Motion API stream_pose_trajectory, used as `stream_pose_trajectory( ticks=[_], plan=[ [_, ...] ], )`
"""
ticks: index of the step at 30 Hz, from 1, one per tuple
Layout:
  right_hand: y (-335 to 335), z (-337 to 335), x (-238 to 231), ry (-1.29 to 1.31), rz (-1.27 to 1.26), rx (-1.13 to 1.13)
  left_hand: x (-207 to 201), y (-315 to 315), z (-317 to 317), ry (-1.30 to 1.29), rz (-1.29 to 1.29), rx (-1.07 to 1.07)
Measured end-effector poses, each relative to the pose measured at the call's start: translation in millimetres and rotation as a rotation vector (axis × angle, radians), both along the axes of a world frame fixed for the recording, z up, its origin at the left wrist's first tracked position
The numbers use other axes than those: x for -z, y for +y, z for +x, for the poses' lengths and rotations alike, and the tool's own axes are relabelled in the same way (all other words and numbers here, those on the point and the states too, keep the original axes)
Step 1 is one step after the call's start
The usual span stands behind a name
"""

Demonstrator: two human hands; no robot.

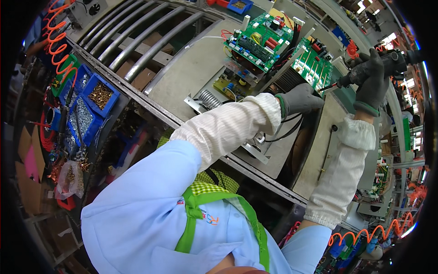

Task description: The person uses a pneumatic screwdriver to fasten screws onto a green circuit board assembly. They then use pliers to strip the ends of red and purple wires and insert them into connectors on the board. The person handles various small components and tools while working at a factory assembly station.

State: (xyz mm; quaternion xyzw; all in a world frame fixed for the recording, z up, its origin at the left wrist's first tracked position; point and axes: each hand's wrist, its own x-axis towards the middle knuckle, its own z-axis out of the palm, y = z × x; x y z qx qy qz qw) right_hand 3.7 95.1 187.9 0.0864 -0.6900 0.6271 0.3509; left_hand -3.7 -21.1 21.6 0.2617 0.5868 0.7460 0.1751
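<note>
My right hand (pixel 372 83), in a dark grey glove, is closed around a black power screwdriver (pixel 393 65). The tool's thin bit points left, its tip close to the edge of a green circuit board (pixel 315 64) and to my left hand (pixel 301 99). That hand, gloved too, lies beside the black finned heat sink (pixel 287 81) under the boards. Its fingers are curled together; whatever they hold is hidden. Another green circuit board (pixel 253 48), crowded with parts and wires, stands just left. Both belong to an opened unit on a metal base plate (pixel 273 160), with a coil (pixel 210 99) at its left.
Metal rollers (pixel 146 41) run along the bench at the upper left. Blue bins (pixel 101 96) of screws and small metal parts sit left of it. An orange coiled hose (pixel 57 48) hangs at the far left. Black cables (pixel 289 130) loop near my left wrist. More units stand at right.
</note>
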Motion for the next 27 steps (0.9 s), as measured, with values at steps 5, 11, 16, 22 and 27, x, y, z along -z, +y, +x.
stream_pose_trajectory(
  ticks=[5,11,16,22,27],
  plan=[
    [-7.5,0.2,-2.1,-0.062,0.008,-0.01,-1.9,-5.6,0.7,-0.033,0.038,0.067],
    [-15.3,-2.6,-3.3,-0.012,0.021,-0.021,-5.8,-10.1,6.2,0.054,0.013,0.06],
    [-19.2,0.3,-5.5,-0.044,-0.001,-0.035,1.8,-28.0,6.4,0.728,-0.288,-0.098],
    [-1.3,-10.3,0.2,0.018,0.027,-0.042,24.7,-57.6,17.8,0.759,-0.387,-0.401],
    [24.3,-25.1,10.3,-0.152,-0.187,-0.17,15.6,-82.5,30.5,1.014,-0.423,-0.417]
  ],
)
